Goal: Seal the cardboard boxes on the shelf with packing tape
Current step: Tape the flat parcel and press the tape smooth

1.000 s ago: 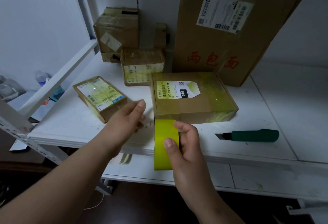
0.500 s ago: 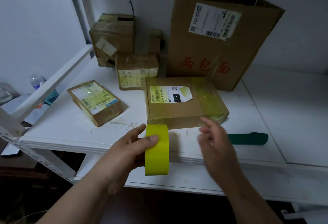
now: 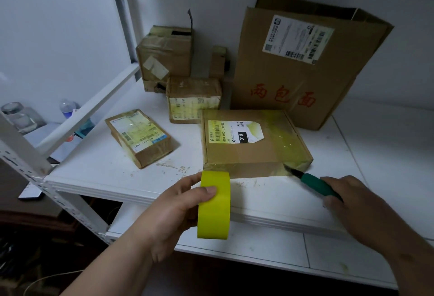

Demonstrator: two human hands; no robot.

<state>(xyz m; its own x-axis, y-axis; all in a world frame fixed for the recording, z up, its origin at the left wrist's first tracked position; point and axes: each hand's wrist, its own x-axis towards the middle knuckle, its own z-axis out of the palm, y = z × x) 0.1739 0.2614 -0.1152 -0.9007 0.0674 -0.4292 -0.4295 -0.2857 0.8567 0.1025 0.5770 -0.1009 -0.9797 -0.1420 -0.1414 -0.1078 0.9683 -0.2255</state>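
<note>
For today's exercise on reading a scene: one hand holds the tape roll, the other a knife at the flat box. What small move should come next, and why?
Probably draw the knife blade across the tape at the flat box's front right corner. The right hand grips the green handle with the blade tip at that taped edge, while the left hand holds the roll just below the box front, so the strip seems laid and ready to cut.

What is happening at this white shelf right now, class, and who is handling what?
A person is taping parcels. Their left hand grips a yellow roll of packing tape at the front edge of the white shelf. Their right hand holds a green-handled utility knife, its blade at the front right corner of the flat brown cardboard box, where yellow tape already covers the edge. Several other cardboard boxes sit behind and to the left.
</note>
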